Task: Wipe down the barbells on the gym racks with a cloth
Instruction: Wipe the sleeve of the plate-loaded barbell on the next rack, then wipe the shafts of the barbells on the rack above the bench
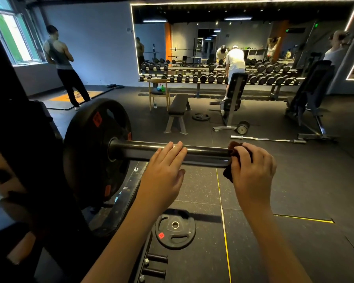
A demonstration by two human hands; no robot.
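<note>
Left grip (164,170): released, fingers lying flat on the barbell (143,150).
Right grip (251,168): clutching a dark cloth (236,149) at the barbell's end.
Plate (90,152): sitting on the barbell beyond the left grip.

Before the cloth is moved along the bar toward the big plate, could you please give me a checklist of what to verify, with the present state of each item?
1. Right hand grips the cloth: ok.
2. Cloth touches the barbell sleeve: ok, at its outer end.
3. Left hand steadies the sleeve: ok, fingers rest flat on top.
4. Wiping path toward the weight plate is free: not ok, the left hand lies on it.
5. Bar sits firmly in the rack: cannot tell, hidden behind the plate.
</note>
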